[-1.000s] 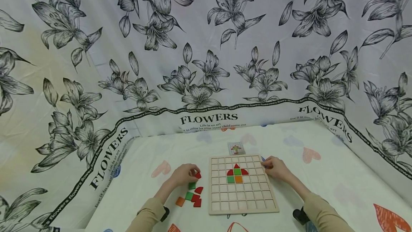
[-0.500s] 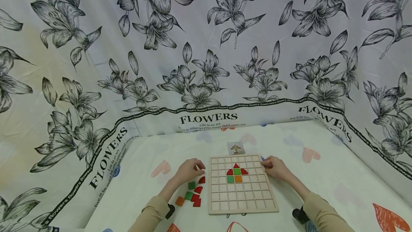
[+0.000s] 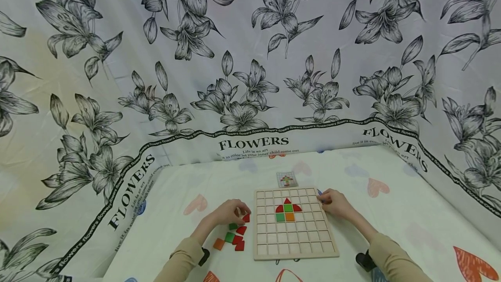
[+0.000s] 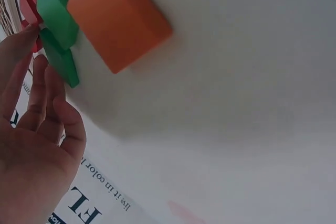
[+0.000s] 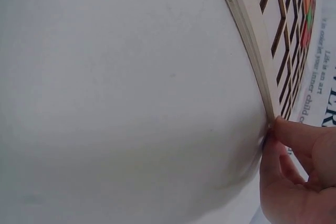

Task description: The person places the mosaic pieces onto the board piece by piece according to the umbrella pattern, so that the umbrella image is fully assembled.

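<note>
Head view: L hand (image 3: 228, 213), fingertips at red pc. (image 3: 246, 218) just beside wooden grid board (image 3: 292, 238); pinch or touch, can't tell. R hand (image 3: 337, 204), pinching board's edge nr. far corner. Orange pc. (image 3: 218, 244), loose on cloth (image 3: 156, 229). Pic. card (image 3: 287, 179), beyond board.

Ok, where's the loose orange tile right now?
In the head view, the loose orange tile lies left of the wooden board; it's the leftmost loose piece, just below and left of a green tile.

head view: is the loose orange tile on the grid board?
No, the loose orange tile lies on the cloth, left of the grid board.
</note>
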The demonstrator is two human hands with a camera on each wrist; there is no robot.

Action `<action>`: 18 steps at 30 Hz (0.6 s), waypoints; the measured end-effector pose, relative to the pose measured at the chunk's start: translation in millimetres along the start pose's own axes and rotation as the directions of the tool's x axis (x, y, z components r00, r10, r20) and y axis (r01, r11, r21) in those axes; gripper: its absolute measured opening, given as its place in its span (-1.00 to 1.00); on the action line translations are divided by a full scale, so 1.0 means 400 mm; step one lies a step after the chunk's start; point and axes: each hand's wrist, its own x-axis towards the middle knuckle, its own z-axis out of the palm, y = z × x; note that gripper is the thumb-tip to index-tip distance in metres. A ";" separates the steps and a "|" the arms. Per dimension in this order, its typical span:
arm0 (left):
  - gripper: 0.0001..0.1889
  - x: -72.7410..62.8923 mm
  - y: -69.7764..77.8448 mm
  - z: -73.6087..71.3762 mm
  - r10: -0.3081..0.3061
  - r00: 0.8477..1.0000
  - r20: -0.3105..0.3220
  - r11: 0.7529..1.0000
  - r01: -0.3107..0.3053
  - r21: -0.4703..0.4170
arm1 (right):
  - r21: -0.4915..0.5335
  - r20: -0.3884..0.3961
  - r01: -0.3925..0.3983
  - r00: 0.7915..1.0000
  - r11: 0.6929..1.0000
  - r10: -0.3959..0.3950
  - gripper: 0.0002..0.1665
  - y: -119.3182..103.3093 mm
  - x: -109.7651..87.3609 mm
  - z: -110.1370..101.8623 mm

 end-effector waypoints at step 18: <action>-0.76 0.008 -0.021 0.010 0.012 0.997 -0.081 1.000 -0.010 0.021 | 0.002 -0.010 0.020 1.000 1.000 -0.020 -0.62 -0.006 -0.005 -0.001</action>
